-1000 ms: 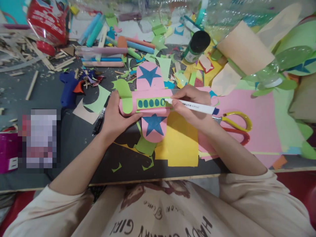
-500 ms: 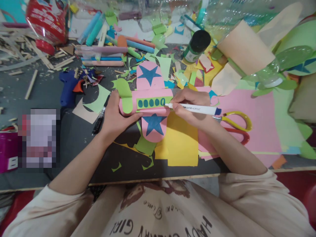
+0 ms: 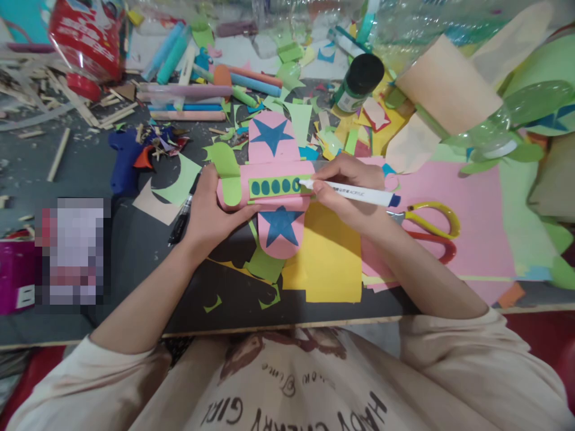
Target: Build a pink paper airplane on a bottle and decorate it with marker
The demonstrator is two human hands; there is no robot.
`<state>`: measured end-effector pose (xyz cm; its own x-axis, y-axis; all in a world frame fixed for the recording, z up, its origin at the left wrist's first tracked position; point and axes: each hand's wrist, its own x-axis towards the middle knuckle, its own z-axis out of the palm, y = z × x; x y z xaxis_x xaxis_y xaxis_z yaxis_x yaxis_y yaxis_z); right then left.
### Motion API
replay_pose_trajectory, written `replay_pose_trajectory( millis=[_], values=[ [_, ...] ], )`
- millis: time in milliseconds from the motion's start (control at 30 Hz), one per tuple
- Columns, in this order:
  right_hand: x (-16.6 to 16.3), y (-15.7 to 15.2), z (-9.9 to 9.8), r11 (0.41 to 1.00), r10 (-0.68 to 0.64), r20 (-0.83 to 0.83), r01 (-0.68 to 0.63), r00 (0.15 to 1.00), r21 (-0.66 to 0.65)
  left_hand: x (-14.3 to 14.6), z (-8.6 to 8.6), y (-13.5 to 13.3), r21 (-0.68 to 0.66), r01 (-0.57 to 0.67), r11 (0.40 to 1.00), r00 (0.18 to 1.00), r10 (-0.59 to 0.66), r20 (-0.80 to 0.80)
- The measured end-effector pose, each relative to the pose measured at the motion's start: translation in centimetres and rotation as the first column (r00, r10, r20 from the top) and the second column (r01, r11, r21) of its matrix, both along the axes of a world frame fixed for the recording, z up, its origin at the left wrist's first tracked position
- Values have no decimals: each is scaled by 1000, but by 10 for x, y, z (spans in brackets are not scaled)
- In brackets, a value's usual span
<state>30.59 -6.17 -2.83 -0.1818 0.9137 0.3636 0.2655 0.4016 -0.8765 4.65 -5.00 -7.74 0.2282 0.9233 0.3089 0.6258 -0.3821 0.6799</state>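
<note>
A pink paper airplane [image 3: 277,203] lies in front of me, with a dark blue star on each rounded wing and a green tail piece at its left end. Along its body runs a green strip [image 3: 267,187] with several blue ovals in a row; the rightmost is only partly filled. My left hand [image 3: 204,212] grips the plane's left end, thumb along the lower side. Pinched in my right hand [image 3: 348,182] is a white acrylic marker [image 3: 371,194] with a blue end, its tip at the rightmost oval.
Yellow-and-red-handled scissors [image 3: 433,224] lie on pink paper [image 3: 476,209] at right. Yellow paper [image 3: 335,257] sits beneath my right wrist. A black pen [image 3: 182,218], a blue glue gun [image 3: 123,158] and a phone-like blurred object [image 3: 74,251] are at left. Markers, a dark-lidded jar [image 3: 359,84] and scraps fill the back.
More blue now fills the rightmost oval, which was mostly an outline before. The marker has tilted and shifted slightly in my right hand. My left hand stays in place.
</note>
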Motion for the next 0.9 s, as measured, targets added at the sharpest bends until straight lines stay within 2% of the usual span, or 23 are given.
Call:
replay_pose_trajectory(
  millis=[133,300,433,633,900],
  values=[
    [0,2,0,1000,26,50,-26,998,6,1,0,-1,2,-3,1000,1000,3,-8],
    [1,5,-1,1000,-2,-10,2,1000,0,2,1,-2,9,-15,1000,1000,15,-14],
    [1,3,-2,999,-34,13,35,999,-32,2,1,0,11,-9,1000,1000,9,-4],
    [-2,0,1,1000,-17,9,17,1000,-19,1,0,0,2,-5,1000,1000,5,6],
    [0,3,1,1000,-16,83,17,996,-7,-1,0,-1,-24,-6,1000,1000,6,-1]
  ],
)
